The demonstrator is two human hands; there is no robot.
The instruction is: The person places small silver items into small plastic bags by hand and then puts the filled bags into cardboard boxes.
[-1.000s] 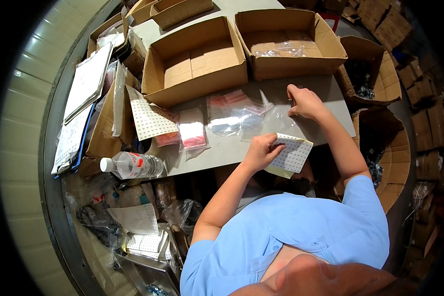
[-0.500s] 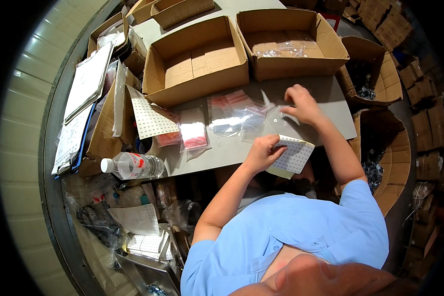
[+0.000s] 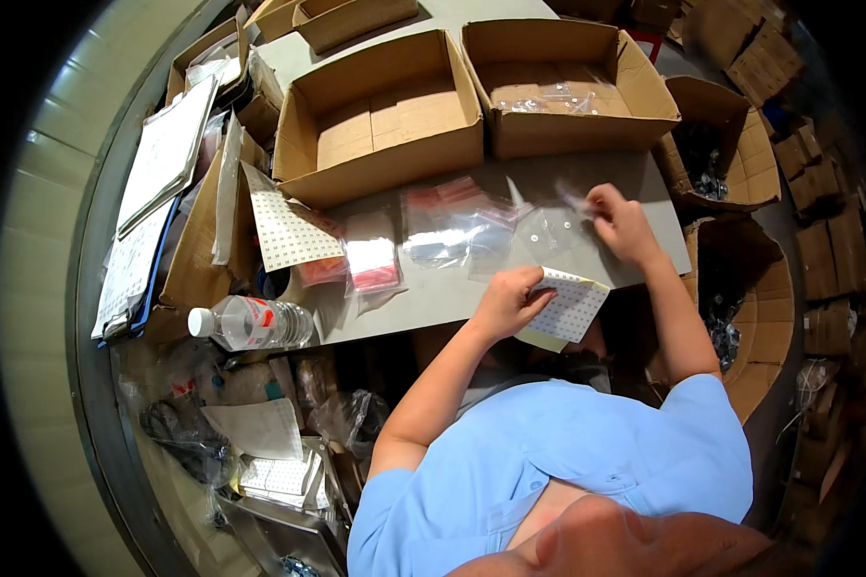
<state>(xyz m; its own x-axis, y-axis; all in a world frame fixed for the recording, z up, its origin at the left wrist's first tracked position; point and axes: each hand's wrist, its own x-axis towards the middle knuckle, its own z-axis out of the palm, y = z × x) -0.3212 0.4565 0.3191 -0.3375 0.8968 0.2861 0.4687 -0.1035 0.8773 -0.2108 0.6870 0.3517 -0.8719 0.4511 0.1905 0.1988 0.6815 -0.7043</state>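
My left hand (image 3: pixel 507 306) is closed on a sheet of small printed stickers (image 3: pixel 570 306), which tilts out past the table's front edge. My right hand (image 3: pixel 624 223) pinches the edge of a clear plastic bag (image 3: pixel 575 197), blurred by motion, above the table's right part. Beside it lies another clear bag (image 3: pixel 534 252) with a small white round sticker. Clear zip bags (image 3: pixel 443 226) with red strips spread out left of these. Farther left are a stack of red-edged bags (image 3: pixel 371 255) and a second sticker sheet (image 3: pixel 284 226).
Two open cardboard boxes, a left one (image 3: pixel 380 159) and a right one (image 3: pixel 582 135) holding clear bags, stand along the back. A water bottle (image 3: pixel 255 323) lies at the table's front left corner. Cartons with dark parts (image 3: pixel 741 317) stand at the right; clipboards (image 3: pixel 164 159) lean at the left.
My right hand has moved right and slightly toward me, its fingers closing on a clear bag that lifts with it. The left hand keeps the sticker sheet almost in place.
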